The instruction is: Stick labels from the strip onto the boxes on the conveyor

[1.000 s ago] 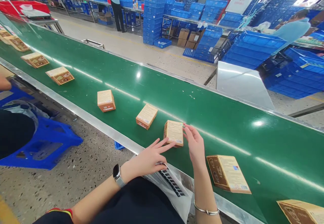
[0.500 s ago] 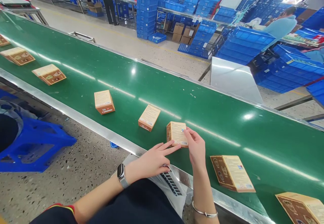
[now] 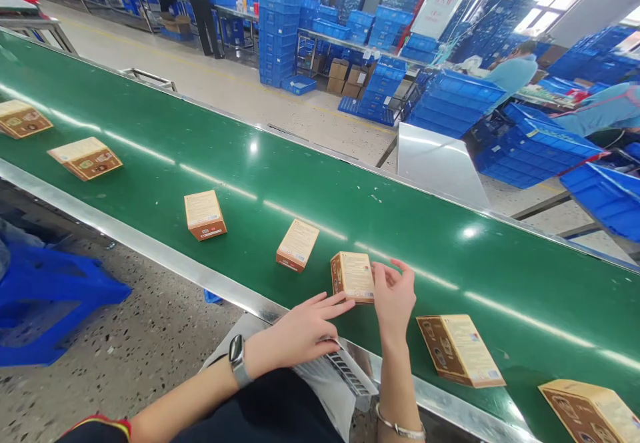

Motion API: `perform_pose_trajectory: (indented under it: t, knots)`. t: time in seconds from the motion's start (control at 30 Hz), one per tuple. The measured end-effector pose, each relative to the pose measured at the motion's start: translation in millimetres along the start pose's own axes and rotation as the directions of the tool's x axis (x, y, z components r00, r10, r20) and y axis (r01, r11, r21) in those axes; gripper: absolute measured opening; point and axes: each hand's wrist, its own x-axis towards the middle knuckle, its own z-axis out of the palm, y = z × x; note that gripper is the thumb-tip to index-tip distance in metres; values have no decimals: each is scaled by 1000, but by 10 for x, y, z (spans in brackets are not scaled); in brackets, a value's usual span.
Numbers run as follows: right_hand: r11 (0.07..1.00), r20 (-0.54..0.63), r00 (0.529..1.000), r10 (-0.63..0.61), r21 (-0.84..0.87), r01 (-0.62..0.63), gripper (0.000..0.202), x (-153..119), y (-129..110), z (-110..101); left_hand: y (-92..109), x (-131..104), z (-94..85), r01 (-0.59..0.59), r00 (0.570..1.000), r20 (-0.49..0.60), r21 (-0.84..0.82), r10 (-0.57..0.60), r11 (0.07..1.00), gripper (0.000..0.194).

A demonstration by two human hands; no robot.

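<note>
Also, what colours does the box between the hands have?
The box: cream top, brown side, best in the head view.

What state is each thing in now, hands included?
Left hand: fingers spread, tips at the middle box's near edge.
Right hand: fingers bent beside that box, contact unclear.
Middle box: closed, small coloured sticker on top.
Next box leftward: closed, no coloured sticker visible.
Tall blue crates: stacked.
</note>
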Motion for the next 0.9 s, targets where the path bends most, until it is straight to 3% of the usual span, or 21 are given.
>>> perform_pose_trajectory:
  t: [0.07, 0.13, 0.17, 0.23, 0.3, 0.33, 0.43, 0.5, 0.6, 0.67, 0.8, 0.9]
  knots:
    - [997, 11, 997, -72, -34, 72, 42, -88, -72, -152, 24, -68, -19, 139, 987, -62, -157, -151, 978, 12]
    - [980, 155, 971, -182, -49, 192, 37, -235, -131, -293, 57, -138, -54, 245, 955, -109, -233, -276, 941, 17]
    - [965, 279, 930, -238, -37, 258, 35, -318, -152, -346, 76, -166, -77, 277, 940, -126, -258, -317, 926, 22]
    - [940, 519, 800, -300, 17, 341, 31, -476, -176, -406, 117, -200, -126, 325, 913, -135, -328, -384, 887, 30]
    - [929, 644, 699, -311, 51, 366, 28, -584, -181, -413, 159, -209, -169, 349, 899, -118, -388, -422, 853, 34]
    - [927, 666, 678, -310, 54, 370, 27, -612, -179, -405, 179, -208, -186, 356, 897, -104, -411, -431, 840, 36]
    - [902, 662, 659, -357, 63, 426, 24, -611, -165, -378, 232, -205, -214, 361, 899, -68, -444, -432, 820, 37]
    - [858, 662, 622, -417, 62, 510, 21, -583, -158, -368, 255, -206, -220, 359, 900, -72, -439, -430, 824, 39]
    - [747, 649, 546, -530, 51, 663, 18, -578, -157, -342, 270, -208, -220, 359, 893, -107, -417, -437, 835, 41]
    - [670, 599, 523, -607, 31, 742, 19, -612, -164, -308, 271, -204, -216, 358, 888, -131, -405, -441, 841, 40]
    - [595, 502, 507, -700, 17, 804, 18, -709, -184, -264, 251, -189, -198, 358, 881, -160, -392, -446, 848, 39]
    - [653, 471, 544, -695, 94, 752, 15, -723, -184, -296, 212, -185, -191, 362, 872, -182, -386, -455, 849, 40]
